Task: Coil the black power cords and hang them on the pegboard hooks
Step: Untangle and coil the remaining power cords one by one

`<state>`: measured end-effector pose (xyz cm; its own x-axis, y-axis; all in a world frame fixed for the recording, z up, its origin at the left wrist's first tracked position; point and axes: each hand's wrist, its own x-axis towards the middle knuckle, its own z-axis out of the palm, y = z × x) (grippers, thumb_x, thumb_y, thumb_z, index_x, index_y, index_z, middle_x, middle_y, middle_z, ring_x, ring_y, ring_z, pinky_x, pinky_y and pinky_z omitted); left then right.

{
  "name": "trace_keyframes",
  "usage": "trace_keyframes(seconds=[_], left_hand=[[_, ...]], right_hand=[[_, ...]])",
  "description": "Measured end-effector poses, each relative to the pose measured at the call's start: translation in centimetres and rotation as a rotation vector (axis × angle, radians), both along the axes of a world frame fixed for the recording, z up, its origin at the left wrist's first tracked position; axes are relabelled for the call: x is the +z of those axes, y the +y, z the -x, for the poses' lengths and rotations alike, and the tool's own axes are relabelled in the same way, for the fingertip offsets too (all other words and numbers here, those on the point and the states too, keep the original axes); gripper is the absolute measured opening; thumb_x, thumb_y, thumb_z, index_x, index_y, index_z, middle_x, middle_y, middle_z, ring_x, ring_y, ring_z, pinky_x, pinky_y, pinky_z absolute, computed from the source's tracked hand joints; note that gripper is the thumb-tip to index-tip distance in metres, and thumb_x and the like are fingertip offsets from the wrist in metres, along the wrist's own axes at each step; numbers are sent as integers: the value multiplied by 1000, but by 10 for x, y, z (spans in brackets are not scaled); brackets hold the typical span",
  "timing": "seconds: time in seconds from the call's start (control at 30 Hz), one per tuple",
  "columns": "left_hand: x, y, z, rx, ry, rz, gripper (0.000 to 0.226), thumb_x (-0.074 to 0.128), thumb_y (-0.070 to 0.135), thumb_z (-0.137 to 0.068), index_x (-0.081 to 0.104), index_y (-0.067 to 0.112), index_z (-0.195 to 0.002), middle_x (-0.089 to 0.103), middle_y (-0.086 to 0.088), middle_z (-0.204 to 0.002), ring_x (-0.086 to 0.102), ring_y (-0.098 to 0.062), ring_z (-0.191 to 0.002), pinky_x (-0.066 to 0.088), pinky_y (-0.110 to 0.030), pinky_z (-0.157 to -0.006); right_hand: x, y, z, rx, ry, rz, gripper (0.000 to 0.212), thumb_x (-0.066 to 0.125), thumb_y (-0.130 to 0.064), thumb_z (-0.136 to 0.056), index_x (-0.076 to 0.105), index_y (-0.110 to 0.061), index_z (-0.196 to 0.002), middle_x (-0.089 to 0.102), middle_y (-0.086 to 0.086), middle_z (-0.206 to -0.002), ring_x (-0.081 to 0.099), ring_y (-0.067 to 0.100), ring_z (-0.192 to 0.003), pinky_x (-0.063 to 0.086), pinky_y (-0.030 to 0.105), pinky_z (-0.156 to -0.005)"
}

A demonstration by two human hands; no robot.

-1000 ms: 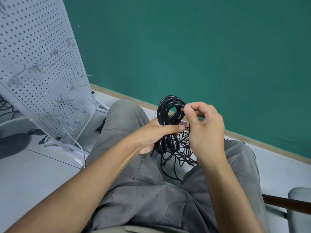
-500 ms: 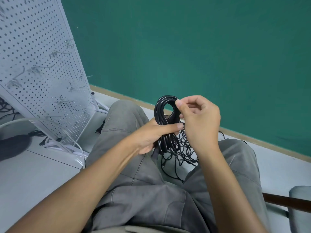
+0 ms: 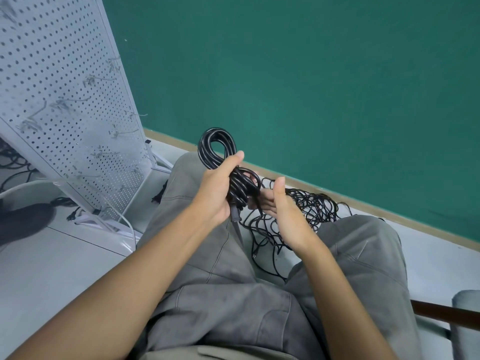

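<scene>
A coiled black power cord stands up over my lap, its top loop free. My left hand grips the bundle around its middle, and the cord's grey plug end hangs below that fist. My right hand sits lower right of the coil, thumb raised and fingers stretched toward the bottom loop, touching it without closing around it. A tangle of thin black cords lies on the floor between my knees. The white pegboard with wire hooks leans at the left.
My grey-trousered knees fill the lower middle. A green wall with a wooden skirting runs behind. More black cords lie behind the pegboard's white foot frame. A chair arm shows at the lower right.
My right hand let go of the coil's top loop and dropped below and to the right of the bundle. My left hand turned, now gripping the coil's middle with the loop upright.
</scene>
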<state>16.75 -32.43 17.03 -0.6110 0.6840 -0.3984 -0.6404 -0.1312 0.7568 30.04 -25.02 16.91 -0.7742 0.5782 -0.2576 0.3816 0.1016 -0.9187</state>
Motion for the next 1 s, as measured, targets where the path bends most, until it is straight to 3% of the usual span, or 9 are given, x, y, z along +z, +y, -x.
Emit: trace_keyframes(seconds=[0.07, 0.13, 0.2, 0.37, 0.5, 0.57, 0.73, 0.83, 1.0], left_hand=[[0, 0, 0, 30, 3, -8, 45, 64, 27, -101, 76, 15, -59, 78, -8, -85, 72, -24, -87, 56, -43, -86], [2, 0, 2, 66, -8, -16, 41, 61, 25, -103, 79, 15, -68, 79, -5, -94, 72, -20, -92, 56, -40, -86], [4, 0, 5, 145, -50, -29, 21, 66, 23, -100, 69, 10, -84, 76, -2, -83, 74, -17, -78, 58, -33, -67], [-1, 1, 15, 316, -43, 98, 25, 73, 27, -95, 62, 10, -80, 64, -4, -69, 60, -16, -50, 49, -25, -48], [-1, 3, 16, 427, 72, 126, 25, 72, 25, -95, 66, 8, -77, 68, 1, -63, 61, -15, -55, 53, -33, -62], [0, 4, 12, 438, 227, 154, 21, 69, 22, -96, 66, 10, -78, 68, 5, -61, 61, -11, -58, 53, -35, -70], [2, 5, -5, 283, 434, 161, 33, 67, 17, -98, 62, 16, -65, 65, 6, -57, 59, -10, -56, 51, -26, -63], [1, 6, -14, 154, 490, 119, 35, 67, 14, -98, 61, 14, -63, 63, 5, -57, 58, -11, -56, 50, -26, -60], [2, 4, -24, -69, 461, -2, 15, 72, 16, -93, 68, 9, -80, 65, 5, -67, 61, -13, -67, 51, -29, -68]], right_hand=[[-5, 3, -1, 31, -69, -10, 84, 7, -75, -94, 75, -28, -111, 78, -9, -105, 70, 6, -108, 46, 39, -109], [-11, 5, -2, 71, -137, -12, 87, 8, -78, -91, 76, -27, -107, 79, -9, -102, 71, 6, -105, 47, 37, -107], [-16, 6, -7, 108, -193, -48, 86, 8, -76, -92, 78, -26, -103, 79, -11, -100, 70, 3, -102, 47, 31, -101], [-13, 12, -14, 198, -297, -138, 59, 25, -64, -104, 76, -34, -105, 76, -14, -98, 66, 2, -103, 43, 25, -96], [-1, 13, -15, 349, -256, -185, 24, 59, -36, -103, 71, -24, -120, 66, -14, -86, 61, 9, -84, 48, 27, -84], [8, 11, -15, 389, -220, -241, 35, 66, -29, -99, 64, -22, -134, 52, -8, -83, 50, 6, -75, 46, 29, -75], [49, 5, -14, 387, -110, -350, 33, 63, -15, -102, 65, -24, -133, 73, -22, -96, 65, 6, -88, 48, 20, -89], [62, 6, -14, 372, -93, -398, 32, 58, -13, -103, 62, -31, -128, 76, -22, -96, 68, 8, -104, 48, 31, -103], [76, 13, -13, 127, 3, -537, 26, 84, -15, -82, 66, -27, -96, 76, -16, -79, 70, 3, -82, 51, 19, -82]])
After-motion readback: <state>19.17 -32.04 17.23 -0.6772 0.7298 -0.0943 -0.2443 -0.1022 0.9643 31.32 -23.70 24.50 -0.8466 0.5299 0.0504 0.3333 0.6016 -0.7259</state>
